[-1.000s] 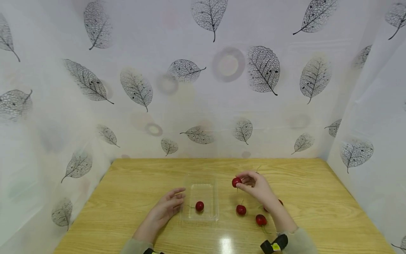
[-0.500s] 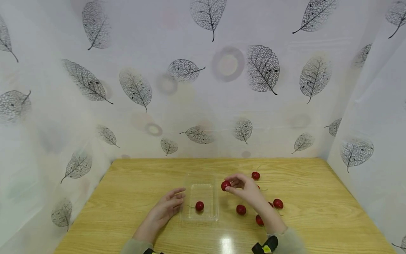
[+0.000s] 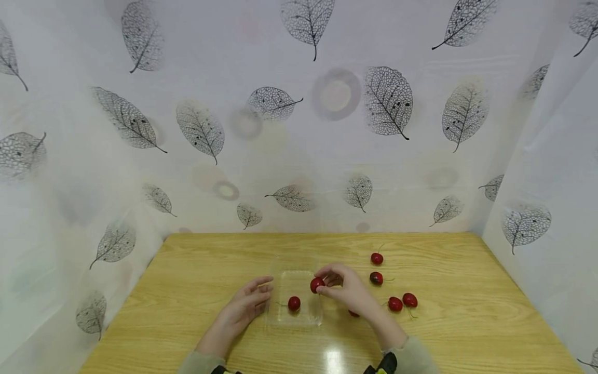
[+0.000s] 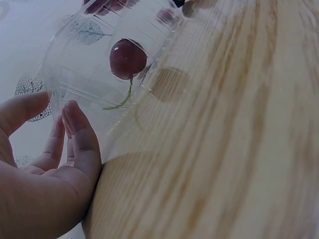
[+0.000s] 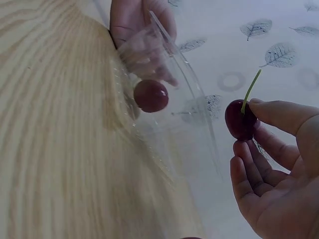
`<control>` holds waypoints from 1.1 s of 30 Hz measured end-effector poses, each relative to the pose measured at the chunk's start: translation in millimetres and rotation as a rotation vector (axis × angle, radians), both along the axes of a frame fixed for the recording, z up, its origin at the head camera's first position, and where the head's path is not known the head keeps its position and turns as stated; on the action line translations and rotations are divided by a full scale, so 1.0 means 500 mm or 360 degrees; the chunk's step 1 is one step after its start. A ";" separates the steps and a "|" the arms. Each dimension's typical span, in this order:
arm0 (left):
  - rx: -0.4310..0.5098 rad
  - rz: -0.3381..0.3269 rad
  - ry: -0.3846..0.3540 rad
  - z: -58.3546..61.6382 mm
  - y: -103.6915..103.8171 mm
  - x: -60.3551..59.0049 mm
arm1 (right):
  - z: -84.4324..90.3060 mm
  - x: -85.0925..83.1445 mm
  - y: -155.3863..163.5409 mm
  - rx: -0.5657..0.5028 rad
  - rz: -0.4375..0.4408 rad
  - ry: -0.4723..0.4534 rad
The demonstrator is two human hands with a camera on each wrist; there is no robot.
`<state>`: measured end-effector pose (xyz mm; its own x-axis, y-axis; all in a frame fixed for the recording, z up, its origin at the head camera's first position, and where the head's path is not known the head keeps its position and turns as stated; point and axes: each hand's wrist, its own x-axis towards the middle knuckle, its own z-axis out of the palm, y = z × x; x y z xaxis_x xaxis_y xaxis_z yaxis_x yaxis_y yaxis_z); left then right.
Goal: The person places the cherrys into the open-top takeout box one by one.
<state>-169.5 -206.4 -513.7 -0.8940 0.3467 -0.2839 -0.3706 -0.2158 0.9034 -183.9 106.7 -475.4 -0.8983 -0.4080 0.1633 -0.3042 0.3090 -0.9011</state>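
In the head view, my right hand (image 3: 343, 288) pinches a dark red cherry (image 3: 317, 284) between thumb and fingers, over the right side of a clear plastic box (image 3: 299, 323). The right wrist view shows this cherry's green stem (image 5: 251, 89) pointing up, with the fruit held above the box wall. One cherry (image 3: 294, 304) lies inside the box, its stem toward the left. My left hand (image 3: 245, 304) rests at the box's left side with fingers loosely extended. In the left wrist view, its fingertips (image 4: 75, 117) are at the box wall.
Several loose cherries lie on the wooden table (image 3: 210, 259) to the right: one at the back (image 3: 377, 258), one with a dark patch (image 3: 376, 278), and a pair (image 3: 395, 304). Another cherry (image 3: 353, 314) is partly hidden by my right forearm. A leaf-patterned curtain (image 3: 299, 156) surrounds the table.
My right hand has carried the pinched cherry left, from the table area to over the box's right side. Cherries behind the arm have come into view. My left hand has stayed put.
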 end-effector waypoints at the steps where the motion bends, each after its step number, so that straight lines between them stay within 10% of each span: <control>1: -0.0002 0.0002 -0.0002 0.000 0.000 0.000 | -0.001 0.002 -0.004 0.0006 0.0009 -0.0004; 33: -0.0007 0.0025 -0.0017 0.002 0.002 0.001 | -0.022 0.015 -0.043 0.0303 0.0217 0.0375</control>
